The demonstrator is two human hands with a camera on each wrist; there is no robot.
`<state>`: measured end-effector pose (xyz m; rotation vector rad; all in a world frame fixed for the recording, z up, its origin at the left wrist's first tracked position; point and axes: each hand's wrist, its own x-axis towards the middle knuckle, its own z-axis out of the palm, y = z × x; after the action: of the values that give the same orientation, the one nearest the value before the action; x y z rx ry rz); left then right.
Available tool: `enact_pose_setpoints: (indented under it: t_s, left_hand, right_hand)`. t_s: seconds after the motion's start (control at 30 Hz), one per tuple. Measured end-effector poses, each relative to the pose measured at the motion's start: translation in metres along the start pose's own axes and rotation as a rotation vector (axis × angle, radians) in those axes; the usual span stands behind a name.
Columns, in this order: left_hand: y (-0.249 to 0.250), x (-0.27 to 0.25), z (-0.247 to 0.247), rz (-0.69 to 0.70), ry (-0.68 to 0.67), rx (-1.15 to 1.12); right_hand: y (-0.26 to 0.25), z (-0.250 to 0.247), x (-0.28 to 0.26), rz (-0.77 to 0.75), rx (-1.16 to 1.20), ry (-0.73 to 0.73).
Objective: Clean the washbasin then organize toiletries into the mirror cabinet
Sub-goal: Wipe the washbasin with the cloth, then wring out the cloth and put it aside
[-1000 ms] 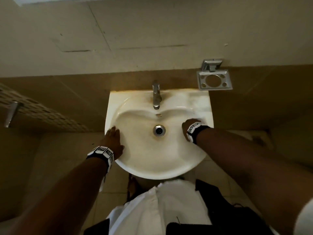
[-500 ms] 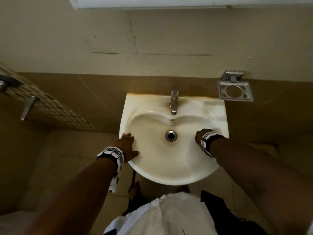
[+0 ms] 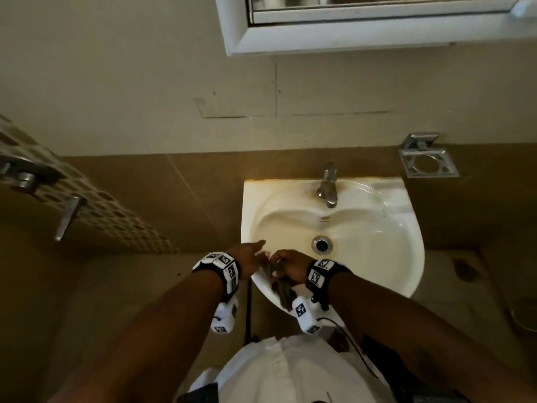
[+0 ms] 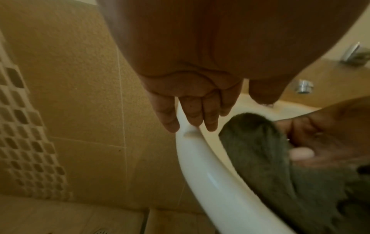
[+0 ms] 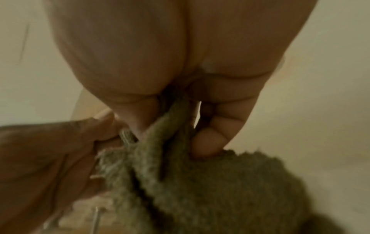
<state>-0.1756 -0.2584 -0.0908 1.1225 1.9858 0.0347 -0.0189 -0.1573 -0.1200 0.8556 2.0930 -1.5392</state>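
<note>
The white washbasin (image 3: 377,257) hangs on the wall under the white-framed mirror cabinet (image 3: 348,36), whose door looks shut. My right hand (image 3: 286,264) is at the basin's front left rim and grips a dark grey-green cloth (image 3: 283,290), which drapes over the rim. The right wrist view shows its fingers (image 5: 210,139) curled into the bunched cloth (image 5: 200,190). My left hand (image 3: 251,255) is just left of it, its fingers (image 4: 190,117) straight and on the basin rim (image 4: 200,166), beside the cloth (image 4: 260,150).
A chrome tap (image 3: 328,184) stands at the back of the basin, the drain (image 3: 322,244) in its middle. An empty metal holder (image 3: 428,164) is fixed to the wall at the right. Chrome fittings (image 3: 26,175) jut from the mosaic wall at the left.
My right hand has crossed from the basin's right side to its front left rim beside the left hand, and now shows a cloth in its grip. The view has tilted up to the mirror cabinet.
</note>
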Motion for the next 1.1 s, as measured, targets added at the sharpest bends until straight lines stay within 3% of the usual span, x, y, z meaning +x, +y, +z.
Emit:
enact_pose_setpoints:
  t_s: [0.1, 0.27, 0.37, 0.47, 0.57, 0.67, 0.8, 0.87, 1.0, 1.1]
  left_hand:
    - [0.008, 0.002, -0.029, 0.026, 0.108, -0.204]
    - [0.040, 0.000, -0.042, 0.184, 0.095, -0.642]
    - [0.075, -0.002, -0.051, 0.269, 0.120, -0.691]
    - [0.111, 0.001, -0.059, 0.345, 0.226, -0.576]
    - [0.140, 0.002, -0.069, 0.405, 0.281, -0.574]
    - [0.159, 0.002, -0.082, 0.465, 0.265, -0.393]
    - [0.192, -0.003, -0.100, 0.533, 0.316, -0.166]
    - [0.205, -0.007, -0.112, 0.533, 0.266, -0.165]
    - [0.219, -0.007, -0.132, 0.543, 0.279, -0.113]
    - [0.217, -0.004, -0.138, 0.457, 0.097, -0.112]
  right_hand:
    - [-0.015, -0.018, -0.015, 0.005, 0.508, 0.195]
    - [-0.029, -0.054, -0.042, -0.129, 0.990, 0.184]
    - [-0.029, -0.076, -0.058, -0.217, 1.266, 0.225]
    - [-0.022, -0.101, -0.077, -0.278, 1.406, 0.267]
    - [-0.014, -0.123, -0.097, -0.345, 1.357, 0.298]
    - [-0.012, -0.144, -0.110, -0.388, 1.213, 0.359]
    - [-0.015, -0.180, -0.131, -0.402, 0.529, 0.553]
    - [-0.023, -0.195, -0.138, -0.399, 0.283, 0.562]
    - [-0.026, -0.219, -0.143, -0.457, 0.207, 0.563]
    - [-0.025, -0.224, -0.142, -0.501, 0.310, 0.600]
